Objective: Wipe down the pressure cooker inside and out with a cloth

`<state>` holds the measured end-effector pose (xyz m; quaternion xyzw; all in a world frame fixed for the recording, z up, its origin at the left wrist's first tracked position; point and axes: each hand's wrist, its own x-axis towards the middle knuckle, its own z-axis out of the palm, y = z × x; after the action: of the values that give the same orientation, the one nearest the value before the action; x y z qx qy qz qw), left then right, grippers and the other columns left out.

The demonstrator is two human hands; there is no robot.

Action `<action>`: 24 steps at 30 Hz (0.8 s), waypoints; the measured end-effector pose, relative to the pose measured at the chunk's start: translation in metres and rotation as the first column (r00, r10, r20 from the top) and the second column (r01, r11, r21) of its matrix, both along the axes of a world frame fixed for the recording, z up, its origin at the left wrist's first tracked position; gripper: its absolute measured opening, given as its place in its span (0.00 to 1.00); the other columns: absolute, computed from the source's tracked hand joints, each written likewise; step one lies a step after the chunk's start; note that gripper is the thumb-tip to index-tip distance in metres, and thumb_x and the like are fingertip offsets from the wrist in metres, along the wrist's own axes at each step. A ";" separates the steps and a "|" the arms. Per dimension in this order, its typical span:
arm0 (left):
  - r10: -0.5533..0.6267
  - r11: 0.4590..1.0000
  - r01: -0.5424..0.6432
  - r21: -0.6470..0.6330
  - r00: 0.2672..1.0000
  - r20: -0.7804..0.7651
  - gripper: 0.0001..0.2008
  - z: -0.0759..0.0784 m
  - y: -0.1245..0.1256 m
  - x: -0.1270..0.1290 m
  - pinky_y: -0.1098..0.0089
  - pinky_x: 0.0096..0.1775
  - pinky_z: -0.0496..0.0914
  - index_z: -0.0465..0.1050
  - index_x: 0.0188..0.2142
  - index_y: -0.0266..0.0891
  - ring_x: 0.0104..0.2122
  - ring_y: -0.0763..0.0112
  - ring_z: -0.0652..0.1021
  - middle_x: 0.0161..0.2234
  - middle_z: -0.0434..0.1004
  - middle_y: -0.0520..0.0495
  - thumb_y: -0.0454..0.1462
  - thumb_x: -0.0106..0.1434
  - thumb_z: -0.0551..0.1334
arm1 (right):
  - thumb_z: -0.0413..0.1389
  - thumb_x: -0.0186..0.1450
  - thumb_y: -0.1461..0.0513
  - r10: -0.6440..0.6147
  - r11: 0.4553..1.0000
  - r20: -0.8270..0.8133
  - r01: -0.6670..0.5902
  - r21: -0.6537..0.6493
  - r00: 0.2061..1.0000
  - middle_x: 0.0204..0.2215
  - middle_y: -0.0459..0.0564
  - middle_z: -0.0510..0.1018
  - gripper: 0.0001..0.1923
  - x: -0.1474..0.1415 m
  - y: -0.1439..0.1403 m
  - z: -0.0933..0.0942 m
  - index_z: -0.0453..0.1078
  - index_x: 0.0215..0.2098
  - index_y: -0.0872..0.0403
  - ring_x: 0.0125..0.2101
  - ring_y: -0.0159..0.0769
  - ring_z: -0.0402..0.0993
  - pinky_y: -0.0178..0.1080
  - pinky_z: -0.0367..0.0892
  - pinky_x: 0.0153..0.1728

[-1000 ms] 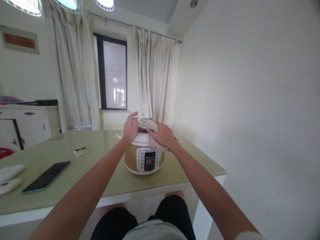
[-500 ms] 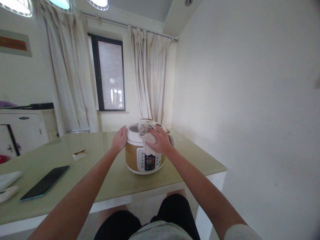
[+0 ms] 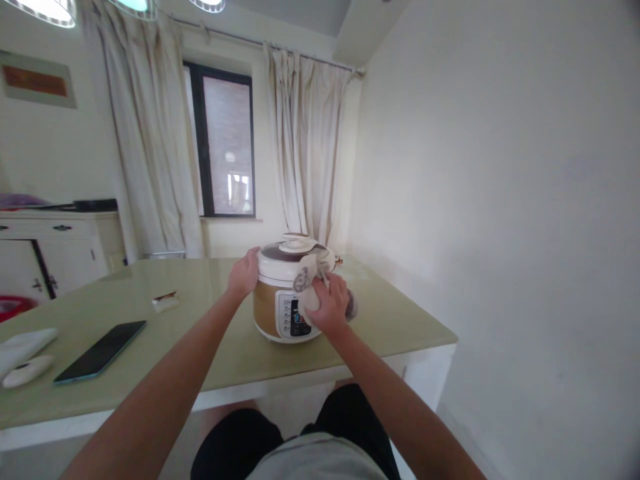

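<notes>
Item, right fingers (image 3: pixel 341 285): I am seeing them sitting lower than half a second ago, shifting from the cooker's upper rim to its right front; they are clamping a bunched cloth.
Item, cloth (image 3: pixel 304 279), pale, patterned: hanging mainly left of those fingers, covering the right part of the control panel (image 3: pixel 283 315).
Item, left fingers (image 3: pixel 253 257): keeping to the same side, touching the white upper wall; their tips are hiding, so I am failing to tell how far they are parting.
Item, cooker (image 3: pixel 265 305): standing upright on the worktop (image 3: pixel 220 353) between both sets of fingers; its lid (image 3: pixel 271 252) is now showing more fully.
</notes>
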<state>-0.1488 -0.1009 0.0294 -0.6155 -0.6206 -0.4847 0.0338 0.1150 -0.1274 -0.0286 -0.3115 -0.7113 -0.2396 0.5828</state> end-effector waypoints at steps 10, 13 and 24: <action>-0.014 1.000 0.014 -0.018 1.000 0.007 0.32 0.000 -0.002 -0.005 0.48 0.60 0.70 0.70 0.65 0.38 0.60 0.46 0.78 0.60 0.80 0.33 0.47 0.78 0.37 | 0.61 0.71 0.60 0.240 0.929 0.688 -0.368 0.042 0.685 0.53 0.37 0.83 0.10 0.035 -0.014 -0.037 0.79 0.46 0.35 0.54 0.35 0.77 0.43 0.71 0.56; -0.026 0.999 0.026 -0.019 1.000 0.008 0.33 -0.001 -0.001 -0.006 0.48 0.62 0.69 0.70 0.66 0.37 0.61 0.46 0.77 0.60 0.79 0.33 0.47 0.78 0.37 | 0.61 0.71 0.61 0.252 0.926 0.706 -0.377 0.023 0.662 0.50 0.41 0.83 0.10 0.033 -0.012 -0.022 0.80 0.46 0.38 0.49 0.37 0.77 0.42 0.71 0.50; -0.071 0.996 0.070 -0.047 0.997 -0.029 0.34 -0.001 0.001 -0.014 0.48 0.59 0.72 0.70 0.66 0.35 0.58 0.47 0.80 0.56 0.82 0.33 0.49 0.76 0.38 | 0.64 0.66 0.53 -0.010 0.971 0.543 0.138 -0.196 0.840 0.52 0.56 0.75 0.16 -0.048 -0.054 0.103 0.77 0.49 0.50 0.55 0.52 0.65 0.54 0.64 0.55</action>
<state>-0.1627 -0.1002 0.0280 -0.6451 -0.6089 -0.4615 0.0120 0.0670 -0.1810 0.0742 -0.3237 -0.8560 -0.2570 0.3106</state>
